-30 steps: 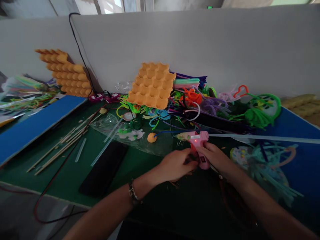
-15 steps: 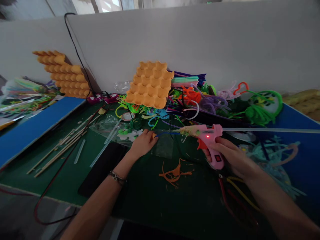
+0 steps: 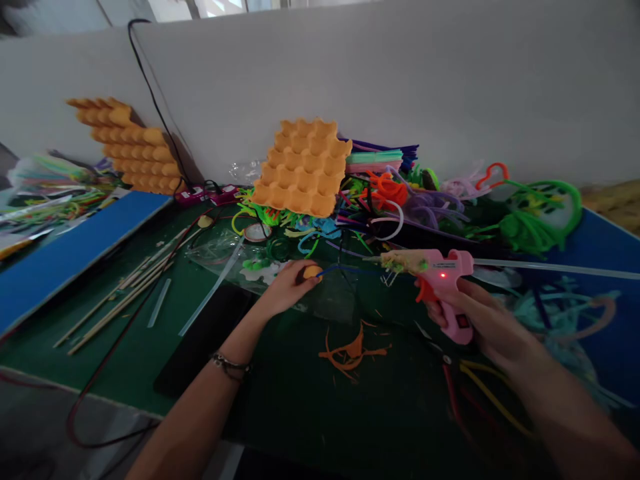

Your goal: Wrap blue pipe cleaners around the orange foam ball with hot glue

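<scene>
My left hand (image 3: 289,289) is closed on a small orange piece (image 3: 313,272), pinched between thumb and fingers. A thin blue stem (image 3: 345,269) runs from that piece to the right. My right hand (image 3: 480,317) grips a pink hot glue gun (image 3: 450,280) by its handle, fingers near the orange trigger. The gun's red light is lit and its nozzle points left, near the blue stem. A clear glue stick (image 3: 550,268) sticks out of its back. Below lie thin orange scraps (image 3: 354,348) and pliers with red and yellow handles (image 3: 447,361).
An orange egg-tray sheet (image 3: 305,167) leans on a heap of colourful pipe cleaners (image 3: 390,190); another egg tray (image 3: 135,150) stands against the wall. Wooden sticks (image 3: 127,290), a loose glue stick (image 3: 159,303) and a black flat object (image 3: 205,340) lie left. A dark cable (image 3: 135,320) crosses the table.
My right hand has drawn the glue gun to the right, away from my left hand. More of the orange piece shows as my left hand turns slightly.
</scene>
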`<state>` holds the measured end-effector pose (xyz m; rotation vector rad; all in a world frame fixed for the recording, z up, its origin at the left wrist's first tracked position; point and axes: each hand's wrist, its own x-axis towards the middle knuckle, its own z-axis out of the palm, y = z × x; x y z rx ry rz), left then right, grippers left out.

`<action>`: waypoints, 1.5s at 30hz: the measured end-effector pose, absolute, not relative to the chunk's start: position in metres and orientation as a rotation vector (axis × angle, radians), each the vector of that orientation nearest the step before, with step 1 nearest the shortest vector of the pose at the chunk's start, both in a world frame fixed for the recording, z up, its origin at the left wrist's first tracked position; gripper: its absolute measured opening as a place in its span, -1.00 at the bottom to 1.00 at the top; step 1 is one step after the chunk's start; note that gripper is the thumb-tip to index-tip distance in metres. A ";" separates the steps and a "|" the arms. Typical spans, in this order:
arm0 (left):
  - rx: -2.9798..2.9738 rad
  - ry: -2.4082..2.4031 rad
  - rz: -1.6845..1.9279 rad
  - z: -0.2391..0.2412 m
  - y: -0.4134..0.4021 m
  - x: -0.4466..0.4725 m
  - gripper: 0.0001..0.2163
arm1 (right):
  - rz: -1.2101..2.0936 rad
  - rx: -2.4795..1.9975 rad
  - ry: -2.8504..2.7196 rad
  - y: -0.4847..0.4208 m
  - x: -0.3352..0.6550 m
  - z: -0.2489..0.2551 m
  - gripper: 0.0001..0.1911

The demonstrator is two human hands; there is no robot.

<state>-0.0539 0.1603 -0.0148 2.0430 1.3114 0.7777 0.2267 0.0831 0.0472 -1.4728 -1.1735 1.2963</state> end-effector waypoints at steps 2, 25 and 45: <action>1.992 1.301 0.808 -0.014 0.160 -0.052 -0.69 | 1.319 -1.496 -1.183 0.083 0.229 0.044 -0.65; 2.234 0.910 0.868 -0.009 0.137 -0.032 -0.66 | 0.701 -1.703 -1.471 0.065 0.196 0.009 -0.70; 2.013 0.909 0.926 -0.006 0.130 -0.029 -0.64 | 0.554 -1.719 -1.550 0.067 0.201 0.011 -0.75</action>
